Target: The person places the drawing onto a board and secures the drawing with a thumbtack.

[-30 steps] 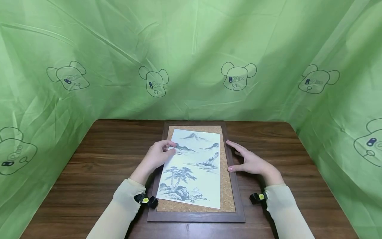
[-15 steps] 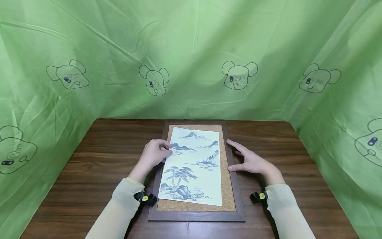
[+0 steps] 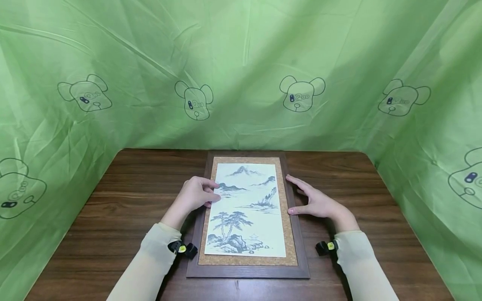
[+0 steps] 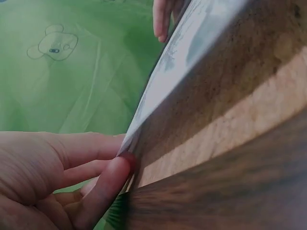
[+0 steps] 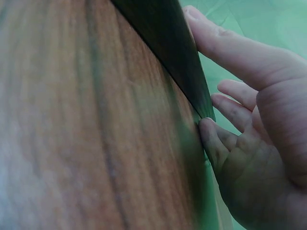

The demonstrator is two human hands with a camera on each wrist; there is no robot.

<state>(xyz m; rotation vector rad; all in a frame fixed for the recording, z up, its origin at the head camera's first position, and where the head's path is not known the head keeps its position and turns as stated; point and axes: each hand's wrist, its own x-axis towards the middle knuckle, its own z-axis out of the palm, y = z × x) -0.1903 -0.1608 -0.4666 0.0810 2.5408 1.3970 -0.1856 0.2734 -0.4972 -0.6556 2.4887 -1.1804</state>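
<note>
A white sheet of paper printed with an ink landscape (image 3: 260,234) lies over the cork board (image 3: 226,261), inside its dark brown frame (image 3: 248,272). My left hand (image 3: 193,193) pinches the sheet's left edge between thumb and fingers. In the left wrist view that edge of the paper (image 4: 163,81) is raised off the cork. My right hand (image 3: 320,200) is at the frame's right side, thumb and index finger spread and touching its outer edge. In the right wrist view the fingertips meet the dark frame side (image 5: 177,52).
The frame lies on a dark wood-grain table (image 3: 124,209). A green curtain (image 3: 241,83) printed with bear heads hangs behind the table and along both sides. Black wrist cameras (image 3: 184,249) are strapped to both wrists.
The sheet has turned from a tilt to nearly straight in the frame, its lower end moving to the right. My left hand has shifted slightly; my right hand stays at the frame.
</note>
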